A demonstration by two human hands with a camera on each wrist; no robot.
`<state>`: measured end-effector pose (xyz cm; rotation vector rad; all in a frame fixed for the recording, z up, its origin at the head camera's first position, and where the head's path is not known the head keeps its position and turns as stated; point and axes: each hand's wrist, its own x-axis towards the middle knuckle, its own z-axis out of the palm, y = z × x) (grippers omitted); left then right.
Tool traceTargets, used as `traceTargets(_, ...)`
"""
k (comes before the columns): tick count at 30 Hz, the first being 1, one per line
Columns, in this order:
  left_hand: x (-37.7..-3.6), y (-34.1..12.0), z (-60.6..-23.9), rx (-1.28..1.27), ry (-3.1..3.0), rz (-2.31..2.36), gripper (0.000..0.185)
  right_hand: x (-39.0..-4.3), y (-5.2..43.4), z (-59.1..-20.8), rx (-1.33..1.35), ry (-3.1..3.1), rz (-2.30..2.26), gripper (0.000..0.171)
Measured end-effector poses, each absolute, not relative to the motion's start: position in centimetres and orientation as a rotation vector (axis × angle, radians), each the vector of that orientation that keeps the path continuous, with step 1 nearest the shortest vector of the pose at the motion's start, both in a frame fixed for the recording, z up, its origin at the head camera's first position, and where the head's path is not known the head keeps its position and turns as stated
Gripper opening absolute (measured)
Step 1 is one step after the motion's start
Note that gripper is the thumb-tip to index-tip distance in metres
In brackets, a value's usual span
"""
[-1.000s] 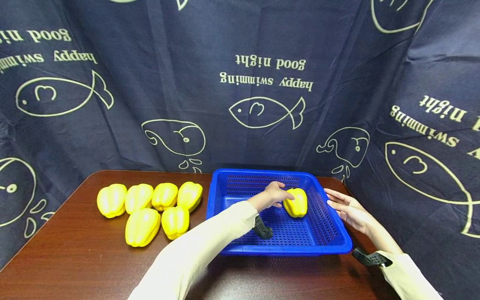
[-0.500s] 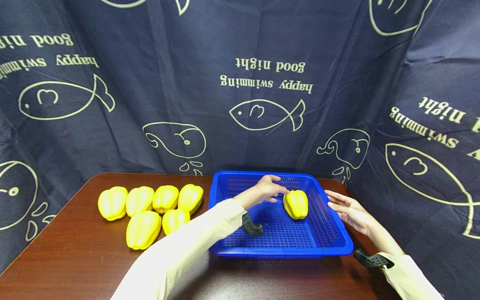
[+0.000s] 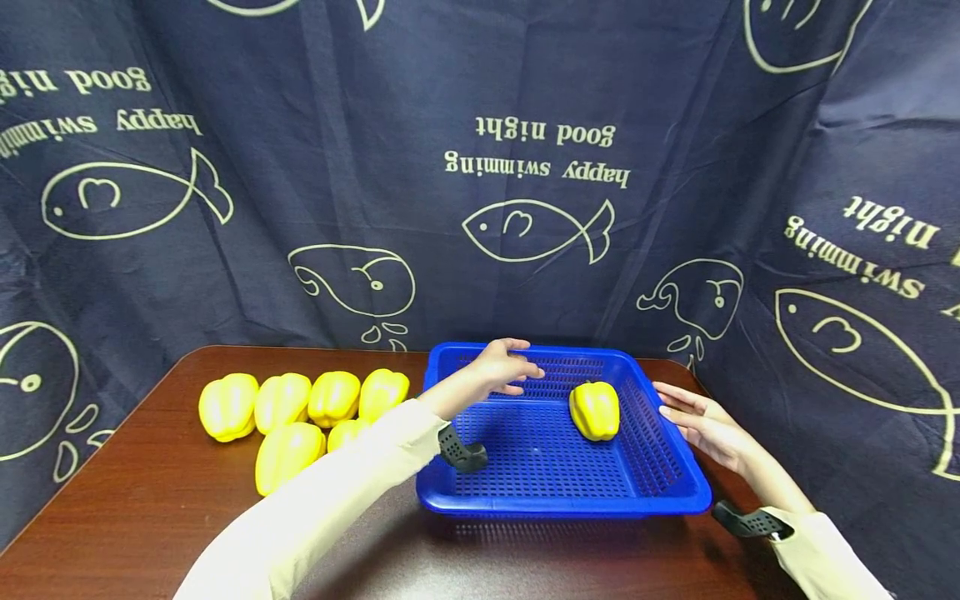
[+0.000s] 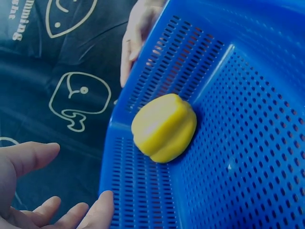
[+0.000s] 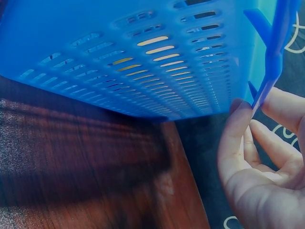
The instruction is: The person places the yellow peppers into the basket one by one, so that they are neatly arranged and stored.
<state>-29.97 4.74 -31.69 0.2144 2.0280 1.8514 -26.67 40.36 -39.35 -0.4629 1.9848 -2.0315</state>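
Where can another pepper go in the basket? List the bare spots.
The blue basket floor is bare left of and in front of the lone yellow pepper, under the left hand. The pepper's right side is tight against the wall. The pepper pile on the table is crowded.

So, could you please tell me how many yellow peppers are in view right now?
7. One pepper in the basket lies inside the blue basket, by its right wall. Six loose peppers sit on the table left of it: four behind, two in front, one partly hidden by the sleeve.
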Motion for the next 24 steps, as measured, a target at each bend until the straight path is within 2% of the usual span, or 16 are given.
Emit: traceTargets(24,-27.9,-2.6,-30.7,0.281,2.159,1.921,0.063,-26.6,40.5,-39.5,-0.472,1.976,-2.033,0.04)
